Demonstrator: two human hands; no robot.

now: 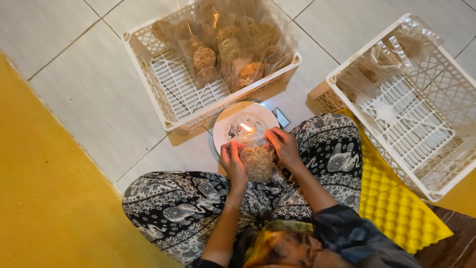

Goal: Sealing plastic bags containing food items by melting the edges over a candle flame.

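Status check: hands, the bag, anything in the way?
Left hand and right hand both gripping clear bag of crackers by its top. Bag edge at small flame on white plate. Nothing between bag and flame.

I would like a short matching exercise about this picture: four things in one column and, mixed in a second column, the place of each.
Things:
1. small flame
2. clear bag of crackers
3. filled packets
4. yellow foam mat

Places:
A. under the person's leg
B. between both hands
C. in the crate at the top middle
D. on the white plate

Pairs: 1-D, 2-B, 3-C, 4-A
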